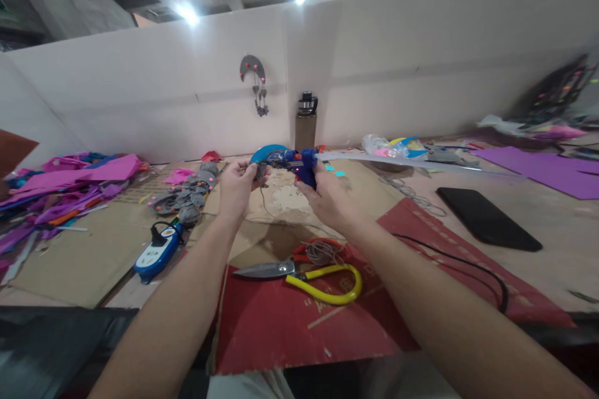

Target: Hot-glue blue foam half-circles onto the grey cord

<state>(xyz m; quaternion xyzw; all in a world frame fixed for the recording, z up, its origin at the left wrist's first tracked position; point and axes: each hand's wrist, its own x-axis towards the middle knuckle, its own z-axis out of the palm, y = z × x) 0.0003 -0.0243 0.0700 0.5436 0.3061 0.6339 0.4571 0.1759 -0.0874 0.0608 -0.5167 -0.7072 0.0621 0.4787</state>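
Observation:
My right hand (pixel 325 196) is wrapped round the handle of a blue glue gun (pixel 304 165), whose nozzle points left. A long translucent glue stick (pixel 397 161) juts out of its back to the right. Close to the nozzle, my left hand (pixel 238 184) pinches a small grey felt piece (pixel 260 171), mostly covered by the fingers. A thin grey string (pixel 264 199) hangs down from there onto the cardboard. Below my hands, scissors with yellow and red handles (pixel 322 274) lie on red cardboard (pixel 281 330), with a loose coil of grey string (pixel 322 252) on top.
Grey felt pieces (pixel 187 193) and a blue-white power strip (pixel 159 252) lie left, beyond them purple and pink felt scraps (pixel 84 181). A bottle (pixel 306 124) stands at the wall. On the right are a black phone (pixel 489 218), purple felt (pixel 538 165) and a black cable (pixel 463 259).

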